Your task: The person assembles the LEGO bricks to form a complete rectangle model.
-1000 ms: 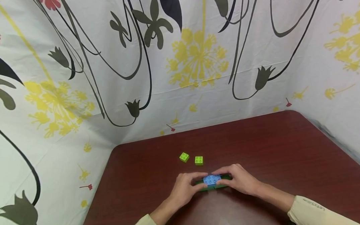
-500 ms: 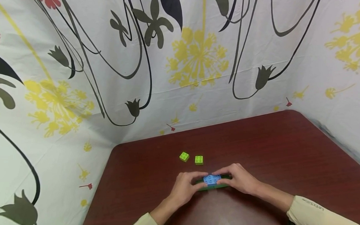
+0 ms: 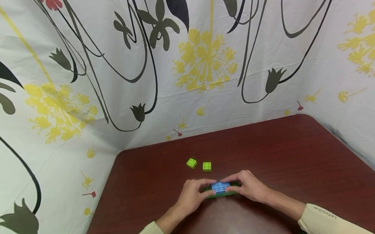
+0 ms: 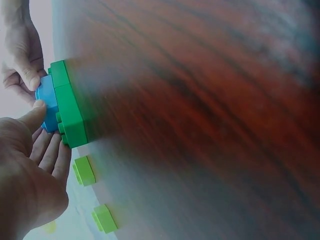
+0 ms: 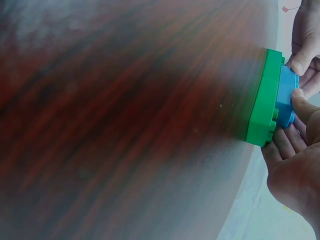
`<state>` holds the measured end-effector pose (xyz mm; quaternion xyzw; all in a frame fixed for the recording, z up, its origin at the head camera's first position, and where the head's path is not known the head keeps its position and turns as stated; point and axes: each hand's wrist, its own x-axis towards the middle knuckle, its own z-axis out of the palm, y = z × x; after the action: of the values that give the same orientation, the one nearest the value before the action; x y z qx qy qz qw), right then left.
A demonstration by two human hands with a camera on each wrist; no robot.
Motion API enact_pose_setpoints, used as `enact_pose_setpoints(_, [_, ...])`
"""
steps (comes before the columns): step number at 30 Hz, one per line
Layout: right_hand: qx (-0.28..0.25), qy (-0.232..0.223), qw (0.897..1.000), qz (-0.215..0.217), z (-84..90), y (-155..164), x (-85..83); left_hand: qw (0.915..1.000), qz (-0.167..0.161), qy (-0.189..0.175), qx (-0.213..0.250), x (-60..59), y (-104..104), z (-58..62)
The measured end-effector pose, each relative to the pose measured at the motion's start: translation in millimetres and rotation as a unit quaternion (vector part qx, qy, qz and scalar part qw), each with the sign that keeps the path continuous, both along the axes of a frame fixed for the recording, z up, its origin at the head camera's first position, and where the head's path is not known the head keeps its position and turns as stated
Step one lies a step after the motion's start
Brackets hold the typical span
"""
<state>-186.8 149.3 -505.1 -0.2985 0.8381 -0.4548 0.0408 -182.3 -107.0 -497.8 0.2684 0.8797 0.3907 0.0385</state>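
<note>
Hands still pinching blue brick, green bricks still beneath

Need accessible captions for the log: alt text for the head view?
A person's left grip and right grip both hold a blue brick atop green bricks on a dark red table. Beyond them, a left lime brick and a right lime brick lie apart. A white floral backdrop stands behind.

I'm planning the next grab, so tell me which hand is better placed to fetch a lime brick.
Probably the left hand: both lime bricks lie nearer it than the right hand. Both hands pinch the blue brick, so the left must let go first.
</note>
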Motion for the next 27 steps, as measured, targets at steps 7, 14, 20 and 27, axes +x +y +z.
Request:
enact_pose_setpoints(7, [0.004,0.002,1.000,-0.001,0.6,0.1,-0.9,1.0000,-0.001,0.008,-0.006,-1.9,-0.3,-0.5])
enact_pose_setpoints(14, [0.005,0.002,1.000,-0.002,0.9,1.0,-0.7,0.9999,-0.013,0.007,-0.008,-4.3,-0.1,-1.9])
enact_pose_setpoints(20, [0.006,-0.003,1.000,-0.001,0.6,1.2,-0.9,0.9996,-0.026,0.011,-0.010,-6.7,-0.9,-1.8])
enact_pose_setpoints(27, [0.009,-0.004,1.000,0.006,1.9,-0.4,-2.5,0.9995,-0.026,0.009,-0.015,-8.1,-3.0,-2.0])
